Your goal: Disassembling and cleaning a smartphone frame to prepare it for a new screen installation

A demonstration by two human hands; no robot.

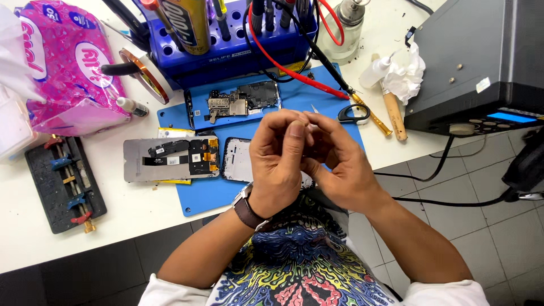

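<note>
Left hand [279, 161] and right hand [335, 164] raised together over the blue work mat [198, 199], fingers curled inward and touching. Possibly a small item pinched between them, but hidden by the fingers; cannot tell what is held, nor which way it points. Only a thin pale sliver [314, 108] poking up above the fingertips, slanting away from the body. Brown-strapped watch [247, 210] on the left wrist.

Directly under the hands, a pale phone frame [237, 161], long axis running away from the body, partly covered. Just left, an opened phone body [170, 160] lying crosswise, long axis left to right. Farther up the mat, a second phone with bare circuit board [233, 103], also crosswise. Black-handled scissors [352, 114] near the mat's right edge. Blue tool rack [226, 48] beyond.
</note>
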